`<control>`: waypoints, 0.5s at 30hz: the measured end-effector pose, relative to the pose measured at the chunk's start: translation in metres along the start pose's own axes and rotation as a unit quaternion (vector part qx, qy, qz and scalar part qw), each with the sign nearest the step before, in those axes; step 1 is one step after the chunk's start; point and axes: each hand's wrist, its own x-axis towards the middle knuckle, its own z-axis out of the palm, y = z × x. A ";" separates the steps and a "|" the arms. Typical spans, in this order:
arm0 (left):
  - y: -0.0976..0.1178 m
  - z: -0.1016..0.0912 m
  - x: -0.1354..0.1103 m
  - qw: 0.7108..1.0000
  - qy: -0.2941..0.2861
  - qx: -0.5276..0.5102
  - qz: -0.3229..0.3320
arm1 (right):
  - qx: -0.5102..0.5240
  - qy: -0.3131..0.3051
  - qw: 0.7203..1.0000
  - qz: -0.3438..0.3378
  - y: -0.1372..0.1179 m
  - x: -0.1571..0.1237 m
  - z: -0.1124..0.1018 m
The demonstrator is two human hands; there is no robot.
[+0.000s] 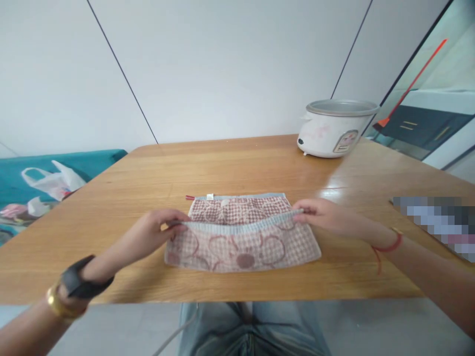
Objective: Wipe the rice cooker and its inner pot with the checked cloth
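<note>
A pink-and-white checked towel (243,252) lies on the wooden table (111,247), folded over on itself, with a grey hem along its raised edge. My left hand (156,235) pinches that hem at its left end. My right hand (319,217) grips the opposite end, so the hem is stretched between them, just above the lower layer. Behind the hem, the towel's other layer (239,210) lies flat, with a small white tag and a red tab at its far edge.
A white rice cooker (332,131) stands at the table's far right. A blurred, pixelated object (434,225) lies at the right edge. A white plastic bag (54,180) rests on a teal seat at left. An orange-handled pole (411,84) leans beyond the table.
</note>
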 end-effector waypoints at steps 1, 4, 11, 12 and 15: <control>-0.004 -0.004 0.021 1.000 0.015 -0.007 -0.016 | 0.006 0.001 1.000 0.011 0.003 0.018 -0.006; -0.020 -0.008 0.080 0.996 -0.046 0.003 -0.071 | -0.050 0.000 0.997 0.054 0.020 0.066 -0.012; -0.046 0.011 0.106 0.990 -0.125 0.051 -0.039 | -0.089 0.033 0.995 0.040 0.039 0.063 -0.001; -0.045 0.011 0.105 0.990 -0.116 0.067 -0.041 | -0.076 0.044 0.996 0.035 0.036 0.058 -0.004; -0.035 0.004 0.111 0.983 -0.129 0.127 -0.028 | -0.035 0.041 0.998 0.038 0.019 0.050 -0.017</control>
